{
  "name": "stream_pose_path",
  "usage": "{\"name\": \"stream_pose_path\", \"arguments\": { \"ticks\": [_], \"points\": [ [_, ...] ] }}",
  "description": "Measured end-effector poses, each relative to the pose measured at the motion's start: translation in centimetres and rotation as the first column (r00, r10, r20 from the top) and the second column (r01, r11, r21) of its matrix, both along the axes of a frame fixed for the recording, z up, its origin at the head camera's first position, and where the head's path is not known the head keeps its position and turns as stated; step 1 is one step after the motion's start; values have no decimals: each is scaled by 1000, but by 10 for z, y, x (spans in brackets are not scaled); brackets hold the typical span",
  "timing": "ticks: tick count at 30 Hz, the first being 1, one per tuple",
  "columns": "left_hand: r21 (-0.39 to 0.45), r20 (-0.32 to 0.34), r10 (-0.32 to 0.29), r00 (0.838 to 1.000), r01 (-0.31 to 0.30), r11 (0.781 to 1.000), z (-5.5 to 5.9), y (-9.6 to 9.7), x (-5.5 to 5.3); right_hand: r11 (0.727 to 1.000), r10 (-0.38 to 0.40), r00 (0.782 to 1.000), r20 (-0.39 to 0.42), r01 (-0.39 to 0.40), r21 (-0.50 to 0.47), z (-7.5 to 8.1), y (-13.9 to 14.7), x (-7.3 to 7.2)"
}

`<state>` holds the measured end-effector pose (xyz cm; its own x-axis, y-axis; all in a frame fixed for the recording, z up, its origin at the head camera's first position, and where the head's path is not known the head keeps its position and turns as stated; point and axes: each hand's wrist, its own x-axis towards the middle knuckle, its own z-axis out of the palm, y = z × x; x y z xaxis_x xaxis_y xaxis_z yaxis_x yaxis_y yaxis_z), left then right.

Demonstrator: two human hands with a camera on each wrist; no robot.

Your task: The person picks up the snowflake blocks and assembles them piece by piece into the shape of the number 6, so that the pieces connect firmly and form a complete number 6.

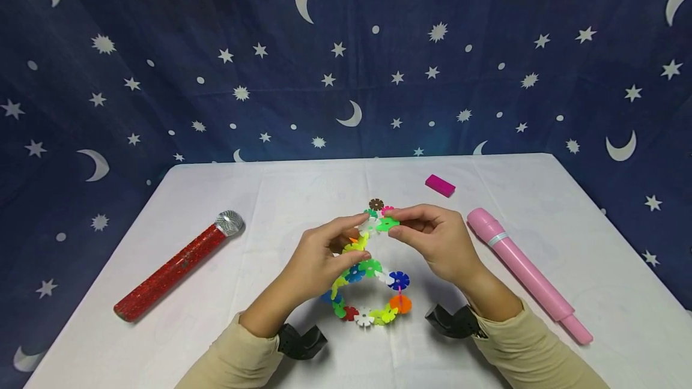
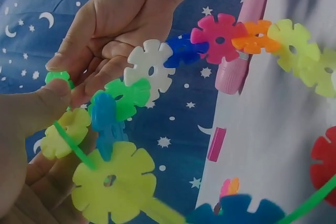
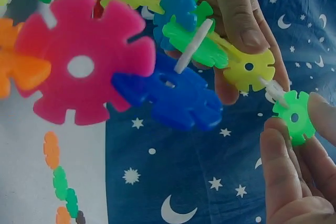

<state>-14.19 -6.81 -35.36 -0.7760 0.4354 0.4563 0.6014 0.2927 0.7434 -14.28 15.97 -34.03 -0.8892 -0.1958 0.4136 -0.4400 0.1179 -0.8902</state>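
Note:
My right hand (image 1: 440,242) pinches a green flower-shaped plastic disc (image 3: 303,125) between thumb and fingers. A white disc (image 3: 274,91), seen nearly edge-on, joins it to a yellow disc (image 3: 260,72). My left hand (image 1: 316,254) grips that end of the chain, thumb and fingers around the yellow disc. Below the hands, slotted discs form a loop: a dark blue disc (image 1: 397,284), an orange disc (image 1: 396,304), a white disc (image 1: 364,319) and a red disc (image 1: 350,313) among several others. Parts of the chain are hidden behind the left hand.
A red glittery microphone (image 1: 178,266) lies at the left, a pink microphone-shaped object (image 1: 530,275) at the right. Near the back is a magenta block (image 1: 440,185). Beyond the hands, a brown disc (image 1: 376,203) and several others lie on the white-covered table (image 1: 216,329). A starry curtain (image 1: 270,95) hangs behind.

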Motion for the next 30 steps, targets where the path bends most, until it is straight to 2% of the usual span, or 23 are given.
{"name": "stream_pose_path", "arguments": {
  "ticks": [3,7,9,10,11,12,14,16,17,18,22,26,30],
  "points": [
    [-23,14,-1,1000,1,1000,-2,0,-1,1000,27,1000,-1,-28,-14,-3,0,-3],
    [-58,102,37,994,-31,998,-2,-3,-4,997,73,997,14,-73,15,-11,3,-12],
    [-65,160,59,985,-50,997,-3,-6,-6,995,56,997,45,-60,76,-19,7,-20],
    [-65,191,70,979,-58,996,-2,-7,-7,988,23,998,57,-32,149,-24,10,-25],
    [-66,214,74,974,-62,996,-3,-8,-8,972,-19,997,70,2,234,-30,13,-29],
    [-68,234,77,969,-63,996,-3,-10,-9,943,-57,996,75,29,332,-37,16,-34],
    [-71,263,74,962,-58,996,-3,-12,-10,849,-112,990,84,51,525,-50,20,-42],
    [-70,282,68,957,-50,996,-4,-13,-11,742,-117,990,80,33,670,-62,23,-47],
    [-71,285,64,956,-46,996,-3,-13,-11,707,-100,991,84,11,707,-67,24,-49],
    [-71,287,61,956,-43,997,-3,-13,-11,685,-74,993,94,-18,729,-71,25,-50],
    [-67,289,45,956,-26,997,0,-13,-13,640,5,991,137,-108,761,-76,25,-51],
    [-47,296,20,955,-7,999,2,-14,-13,618,34,984,177,-160,770,-76,25,-50],
    [-22,308,6,951,1,1000,2,-15,-14,599,41,981,191,-177,781,-76,25,-49]
  ]
}}
